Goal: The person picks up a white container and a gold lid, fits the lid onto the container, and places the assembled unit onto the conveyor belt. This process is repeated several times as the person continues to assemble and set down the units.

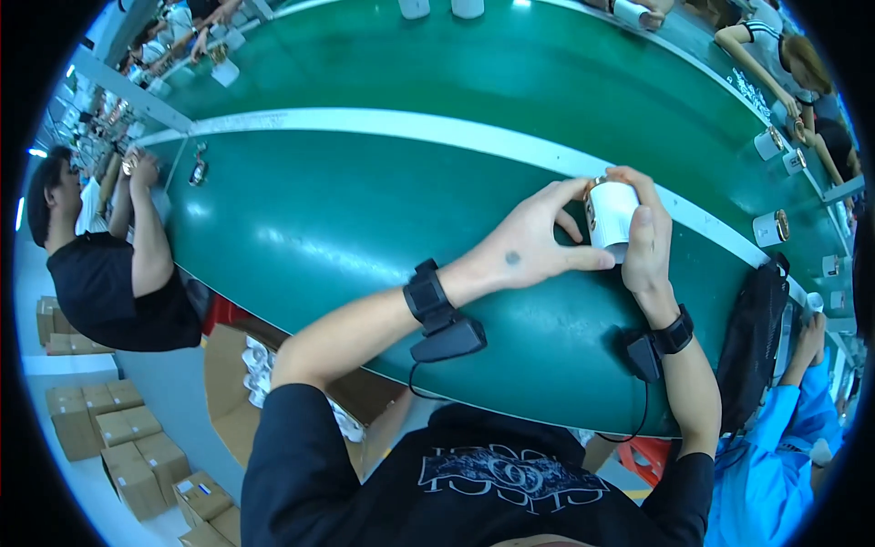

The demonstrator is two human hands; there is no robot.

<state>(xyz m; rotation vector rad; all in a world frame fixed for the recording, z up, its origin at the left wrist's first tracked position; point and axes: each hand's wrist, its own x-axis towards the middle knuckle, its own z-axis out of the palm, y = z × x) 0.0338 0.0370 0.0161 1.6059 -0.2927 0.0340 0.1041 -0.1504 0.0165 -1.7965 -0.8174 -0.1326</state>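
Between both my hands is a white cylinder with a gold-coloured end, tilted on its side above the green table near the white rail. My left hand grips its gold end and lower edge with thumb and fingers. From the other side my right hand wraps round the white body, thumb along its side and fingers over the top. A black wristband with a small box is strapped on each of my wrists. The cylinder's exact kind is not clear.
Beyond the white rail runs a green belt bearing similar white cylinders. A black bag lies at the right. An open carton stands below the table's near edge. Co-workers sit at left and right; a small metal piece lies far left.
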